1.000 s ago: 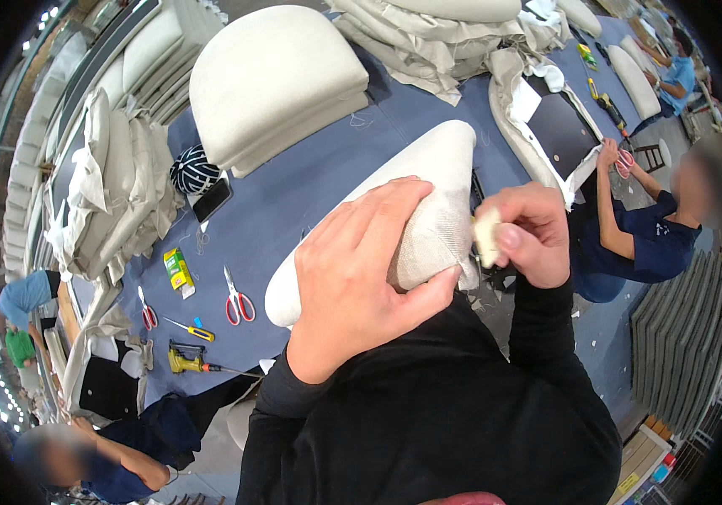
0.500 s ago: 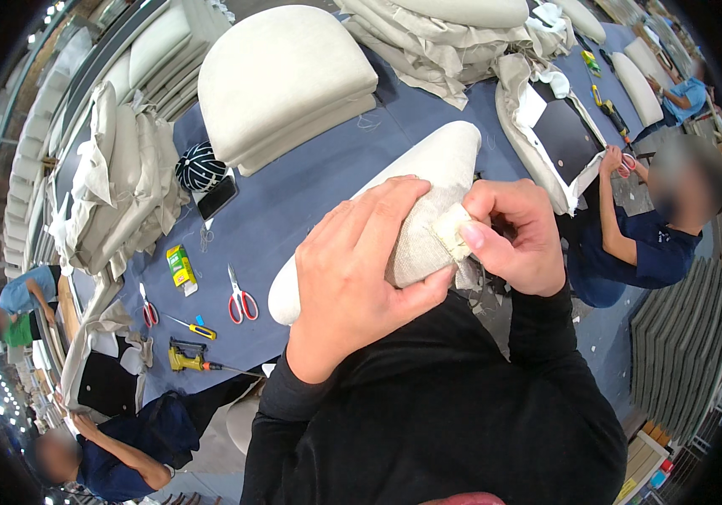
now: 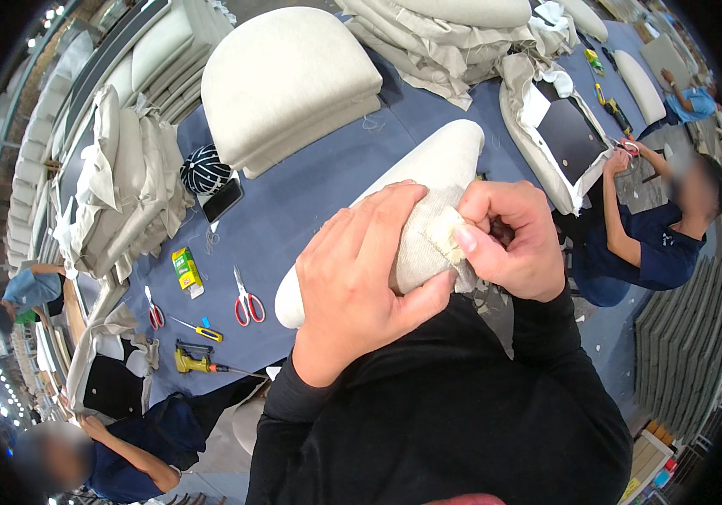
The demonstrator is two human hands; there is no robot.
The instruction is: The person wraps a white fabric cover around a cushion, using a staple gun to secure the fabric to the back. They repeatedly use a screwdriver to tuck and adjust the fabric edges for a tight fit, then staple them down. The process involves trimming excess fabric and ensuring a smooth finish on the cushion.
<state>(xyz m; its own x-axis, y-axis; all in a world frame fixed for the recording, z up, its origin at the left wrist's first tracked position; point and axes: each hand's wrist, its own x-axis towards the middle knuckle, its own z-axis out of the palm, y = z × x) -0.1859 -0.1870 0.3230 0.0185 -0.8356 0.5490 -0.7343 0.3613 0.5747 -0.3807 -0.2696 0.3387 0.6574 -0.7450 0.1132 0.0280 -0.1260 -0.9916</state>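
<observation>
A cream upholstered seat cushion [image 3: 449,156] stands tilted on its edge in front of me. My left hand [image 3: 357,290] grips its side, with the fingers over the top and the thumb lower down. At the near corner my right hand [image 3: 514,242] pinches the beige fabric cover [image 3: 421,242] between thumb and bent fingers. Pale yellow padding [image 3: 442,236] shows under the right thumb, beside the woven cloth. The rest of what that hand grips is hidden behind its fingers.
Finished cushions [image 3: 293,84] are stacked ahead on the blue table [image 3: 293,210]. Left lie scissors [image 3: 247,299], a yellow screwdriver [image 3: 201,328], a staple gun [image 3: 197,362], a small box [image 3: 186,271] and a phone [image 3: 223,200]. Co-workers sit right [image 3: 647,236] and lower left [image 3: 138,446].
My right thumb has shifted slightly left and down along the corner, and more yellow padding shows. The left hand keeps its grip. The whole view has moved a little.
</observation>
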